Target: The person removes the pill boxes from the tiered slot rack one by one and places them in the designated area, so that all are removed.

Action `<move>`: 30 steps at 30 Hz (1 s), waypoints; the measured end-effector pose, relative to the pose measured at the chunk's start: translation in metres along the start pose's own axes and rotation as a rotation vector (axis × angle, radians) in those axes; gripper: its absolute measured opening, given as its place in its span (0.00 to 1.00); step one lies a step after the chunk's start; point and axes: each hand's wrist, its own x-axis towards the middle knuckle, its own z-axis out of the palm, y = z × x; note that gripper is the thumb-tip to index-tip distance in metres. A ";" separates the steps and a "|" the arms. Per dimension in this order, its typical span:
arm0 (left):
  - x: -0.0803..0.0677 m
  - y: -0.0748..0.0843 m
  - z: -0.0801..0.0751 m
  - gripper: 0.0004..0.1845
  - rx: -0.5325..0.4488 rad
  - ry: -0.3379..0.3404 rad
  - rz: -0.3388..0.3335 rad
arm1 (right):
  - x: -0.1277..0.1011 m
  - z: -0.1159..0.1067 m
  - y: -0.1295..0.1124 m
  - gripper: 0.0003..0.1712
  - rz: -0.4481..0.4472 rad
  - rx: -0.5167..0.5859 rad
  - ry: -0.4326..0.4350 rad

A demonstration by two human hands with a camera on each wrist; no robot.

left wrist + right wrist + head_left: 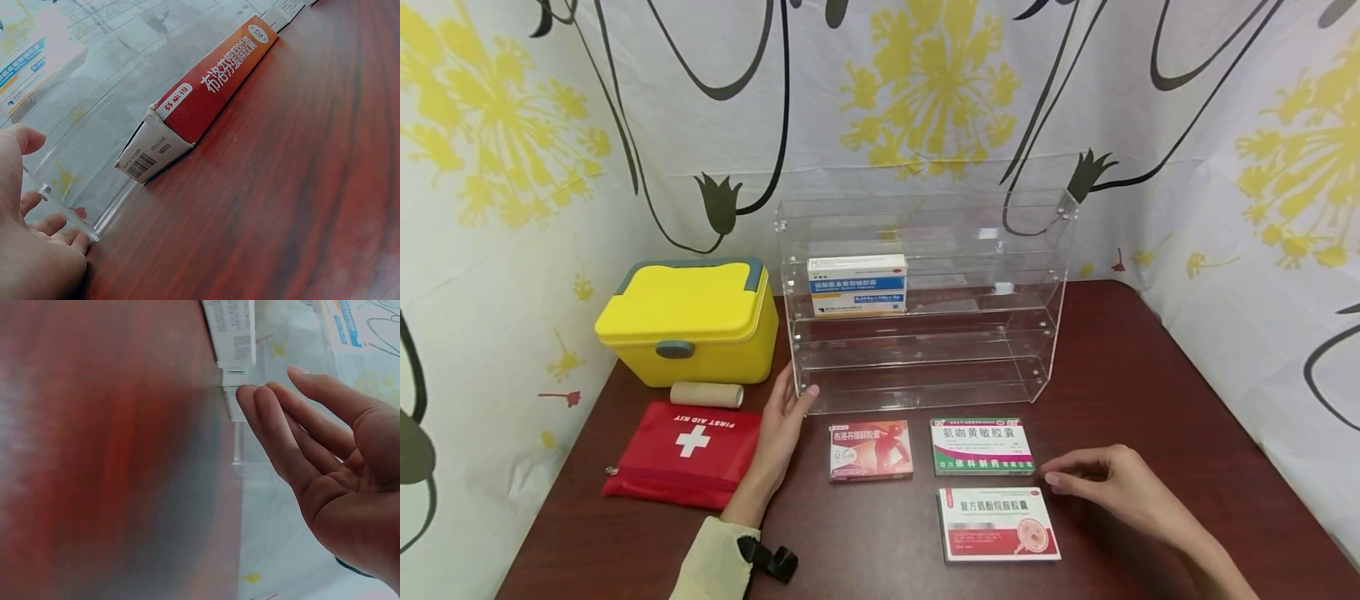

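Note:
My left hand [781,427] grips the lower left edge of a clear acrylic display rack [917,387]; in the left wrist view the thumb and fingers lie on either side of its side panel. Beside that hand lies a red-orange medicine box [871,451]. My right hand [1123,487] hovers with nothing in it, fingers loosely extended, just right of a green and white medicine box [982,447]. A white and red medicine box [998,525] lies flat in front of the green one. One blue and white medicine box [857,287] stands upright on the rack, toward its left.
A yellow lidded case [685,321] stands at the back left, with a cardboard tube [707,394] before it. Nearer, a red first aid pouch [688,454] lies left of my left forearm. Patterned cloth [895,108] hangs around the dark wooden table [857,542].

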 end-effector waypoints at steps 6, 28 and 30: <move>-0.001 0.001 0.000 0.34 0.010 -0.004 0.008 | 0.009 -0.006 -0.009 0.10 -0.042 0.023 0.060; 0.000 0.002 0.000 0.35 0.032 0.000 -0.017 | 0.081 -0.019 -0.077 0.11 -0.197 0.070 0.083; -0.001 0.002 0.000 0.35 0.035 0.002 -0.011 | 0.087 -0.020 -0.084 0.12 -0.216 0.056 0.080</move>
